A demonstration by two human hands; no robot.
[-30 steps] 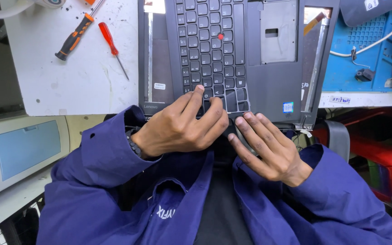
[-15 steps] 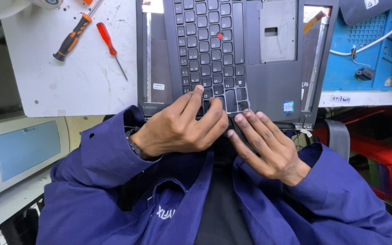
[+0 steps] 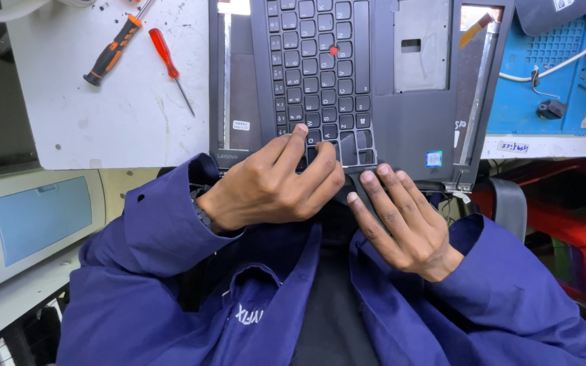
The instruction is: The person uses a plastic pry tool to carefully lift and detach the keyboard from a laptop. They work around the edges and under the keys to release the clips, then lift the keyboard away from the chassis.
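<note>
White scuffed bench [image 3: 123,115], matte keyboard [image 3: 320,74]

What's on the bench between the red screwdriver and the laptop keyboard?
In the head view, only bare white bench top and the laptop's dark side frame lie between the red screwdriver and the keyboard.

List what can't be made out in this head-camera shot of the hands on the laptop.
All in the head view:
- Near edge of the laptop: covered by the left hand and right hand.
- Nearest keys of the keyboard: hidden under the left hand's fingers.
- Far part of the laptop: cut off by the top edge.
- Orange-and-black screwdriver: tip cut off by the top edge.
- Whether either hand grips anything: cannot tell.
</note>
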